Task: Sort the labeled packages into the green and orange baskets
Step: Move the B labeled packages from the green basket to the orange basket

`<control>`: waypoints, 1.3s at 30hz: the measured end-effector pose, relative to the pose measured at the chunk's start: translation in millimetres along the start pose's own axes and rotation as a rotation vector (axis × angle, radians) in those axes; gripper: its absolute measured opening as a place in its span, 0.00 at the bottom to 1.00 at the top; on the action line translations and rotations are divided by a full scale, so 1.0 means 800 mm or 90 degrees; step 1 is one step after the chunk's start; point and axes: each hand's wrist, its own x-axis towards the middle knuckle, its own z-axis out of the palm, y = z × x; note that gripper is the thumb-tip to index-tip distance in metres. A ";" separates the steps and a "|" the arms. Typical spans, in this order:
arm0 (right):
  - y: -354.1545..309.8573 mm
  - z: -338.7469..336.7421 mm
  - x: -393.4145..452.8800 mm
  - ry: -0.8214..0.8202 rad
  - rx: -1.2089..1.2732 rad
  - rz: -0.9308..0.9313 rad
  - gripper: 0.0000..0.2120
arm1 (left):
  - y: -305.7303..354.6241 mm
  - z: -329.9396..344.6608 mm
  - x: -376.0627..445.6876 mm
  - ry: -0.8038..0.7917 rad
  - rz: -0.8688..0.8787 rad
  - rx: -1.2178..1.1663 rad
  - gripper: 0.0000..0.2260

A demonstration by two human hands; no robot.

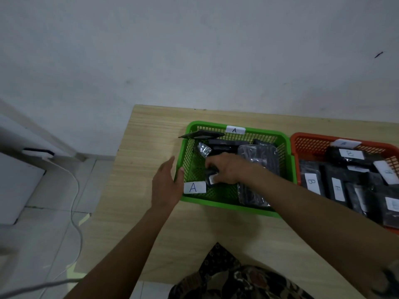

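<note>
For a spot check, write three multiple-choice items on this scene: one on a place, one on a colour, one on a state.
1. Where is the right hand?
A. inside the green basket
B. inside the orange basket
C. on the bare table

2. What colour is the basket tagged with the A label?
A. orange
B. green
C. blue

3. What is the left hand doing?
A. lifting a package
B. resting flat on the floor
C. touching the green basket's left side

Answers: 1 A, it holds a small package over the green mesh; 2 B, the tag sits on green mesh; 3 C, its thumb lies on the green wall.
</note>
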 end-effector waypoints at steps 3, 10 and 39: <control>0.010 -0.013 -0.010 0.087 0.197 -0.002 0.19 | 0.020 -0.005 0.003 0.053 0.059 -0.015 0.17; 0.018 -0.018 -0.047 0.164 0.634 -0.014 0.21 | 0.087 -0.006 0.007 -0.125 0.011 -0.242 0.10; 0.277 0.102 -0.339 0.453 0.630 0.315 0.20 | 0.280 0.251 -0.145 -0.162 0.083 -0.009 0.16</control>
